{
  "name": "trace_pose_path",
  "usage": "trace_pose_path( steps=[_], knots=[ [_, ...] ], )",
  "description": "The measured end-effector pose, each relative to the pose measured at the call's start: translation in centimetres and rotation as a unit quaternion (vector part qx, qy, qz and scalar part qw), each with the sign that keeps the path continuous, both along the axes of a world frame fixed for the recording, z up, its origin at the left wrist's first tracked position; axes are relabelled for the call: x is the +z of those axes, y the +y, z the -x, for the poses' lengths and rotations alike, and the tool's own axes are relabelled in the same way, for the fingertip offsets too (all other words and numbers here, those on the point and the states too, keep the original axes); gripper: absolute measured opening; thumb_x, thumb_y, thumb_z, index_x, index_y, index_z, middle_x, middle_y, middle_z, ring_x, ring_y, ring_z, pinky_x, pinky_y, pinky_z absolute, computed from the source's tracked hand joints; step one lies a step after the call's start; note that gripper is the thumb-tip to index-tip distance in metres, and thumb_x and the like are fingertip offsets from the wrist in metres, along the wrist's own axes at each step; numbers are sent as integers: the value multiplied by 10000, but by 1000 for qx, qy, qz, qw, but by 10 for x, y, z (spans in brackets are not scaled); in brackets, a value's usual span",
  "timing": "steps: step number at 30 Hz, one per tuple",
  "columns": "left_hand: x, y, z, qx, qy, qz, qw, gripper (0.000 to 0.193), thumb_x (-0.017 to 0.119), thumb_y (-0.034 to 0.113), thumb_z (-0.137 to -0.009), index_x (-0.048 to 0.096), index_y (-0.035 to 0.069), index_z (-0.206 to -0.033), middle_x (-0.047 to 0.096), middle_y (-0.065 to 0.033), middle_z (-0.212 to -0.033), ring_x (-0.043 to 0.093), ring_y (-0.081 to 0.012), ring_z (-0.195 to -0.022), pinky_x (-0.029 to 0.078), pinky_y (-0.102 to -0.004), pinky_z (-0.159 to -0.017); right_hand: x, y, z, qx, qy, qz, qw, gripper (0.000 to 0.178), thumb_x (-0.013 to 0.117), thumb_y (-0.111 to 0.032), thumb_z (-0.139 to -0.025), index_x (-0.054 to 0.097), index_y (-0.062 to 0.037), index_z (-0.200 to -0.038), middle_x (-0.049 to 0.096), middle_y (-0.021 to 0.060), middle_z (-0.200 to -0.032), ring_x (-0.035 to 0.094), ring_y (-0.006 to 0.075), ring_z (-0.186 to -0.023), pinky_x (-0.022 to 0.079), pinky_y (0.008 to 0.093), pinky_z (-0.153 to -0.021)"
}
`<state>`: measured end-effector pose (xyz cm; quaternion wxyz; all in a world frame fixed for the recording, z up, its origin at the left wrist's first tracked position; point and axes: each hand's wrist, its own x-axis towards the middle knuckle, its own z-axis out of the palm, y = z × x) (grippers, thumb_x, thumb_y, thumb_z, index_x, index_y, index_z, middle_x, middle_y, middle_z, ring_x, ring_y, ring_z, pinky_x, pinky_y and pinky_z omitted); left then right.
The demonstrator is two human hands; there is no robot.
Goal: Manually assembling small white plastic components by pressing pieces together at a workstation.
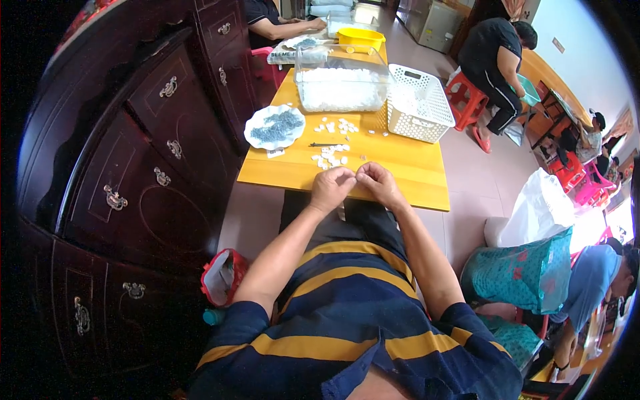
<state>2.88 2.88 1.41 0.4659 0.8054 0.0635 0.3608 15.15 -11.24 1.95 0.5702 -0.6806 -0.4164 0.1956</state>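
My left hand (332,187) and my right hand (382,186) meet over the near edge of the yellow wooden table (407,175). Thumb and fingers of each are pinched together, almost touching the other hand's. Whatever lies between the fingertips is too small to make out. Just beyond them small white pieces (329,156) lie scattered, with a dark thin tool, perhaps tweezers (325,145), among them. To the left stands a white scalloped plate (255,127) bearing a heap of small blue-grey bits (279,127). Farther back, a clear plastic bin (341,91) holds many white pieces.
A white perforated basket (419,110) stands at the table's right edge, and a yellow basin (360,39) at the back. Dark drawers (153,143) line the left. Teal sacks (517,272) and a red bag (223,277) sit beside me. Other people work nearby, one on a red stool (465,100).
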Motion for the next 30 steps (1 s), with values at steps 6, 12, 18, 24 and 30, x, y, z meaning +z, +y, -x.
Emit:
trace_pose_path(
  steps=[6, 12, 18, 24, 30],
  knots=[
    [2, 3, 0, -5, 35, 21, 999, 144, 744, 189, -835, 722, 57, -886, 740, -104, -824, 720, -240, -748, 547, -337, -680, -5, -1, 1, -10, -13, -13, 1000, 127, 643, -146, -990, 629, -26, -1029, 621, -43, -880, 546, 36, -791, 449, 197, -709],
    [5, 4, 0, -23, 74, 64, 995, 148, 725, 187, -834, 714, 44, -866, 734, -102, -797, 709, -207, -721, 545, -338, -684, -10, -1, 5, -38, -15, -37, 998, 104, 676, -102, -961, 641, -20, -1014, 633, -37, -887, 570, 38, -800, 478, 202, -731],
    [3, 5, -2, -12, 88, 49, 995, 188, 700, 208, -847, 706, 20, -851, 713, -66, -766, 648, -129, -704, 509, -307, -664, -17, -1, 5, -39, 36, -54, 997, 186, 695, -157, -911, 670, -29, -1045, 682, 49, -941, 624, 131, -901, 512, 289, -828],
    [4, 5, -4, 0, 83, 64, 995, 195, 660, 189, -862, 658, 6, -794, 636, -57, -691, 583, -134, -663, 474, -309, -631, -19, 4, 7, -41, 60, -81, 994, 176, 697, -128, -913, 665, -18, -1046, 680, 31, -937, 625, 121, -894, 518, 279, -808],
    [-1, 10, -5, 17, 25, 86, 996, 237, 607, 216, -875, 640, 10, -764, 648, -133, -676, 647, -271, -637, 488, -383, -603, -8, 16, 24, -46, 120, -106, 986, 57, 675, -26, -940, 654, -26, -992, 655, -33, -885, 596, 38, -802, 480, 192, -739]
  ],
)
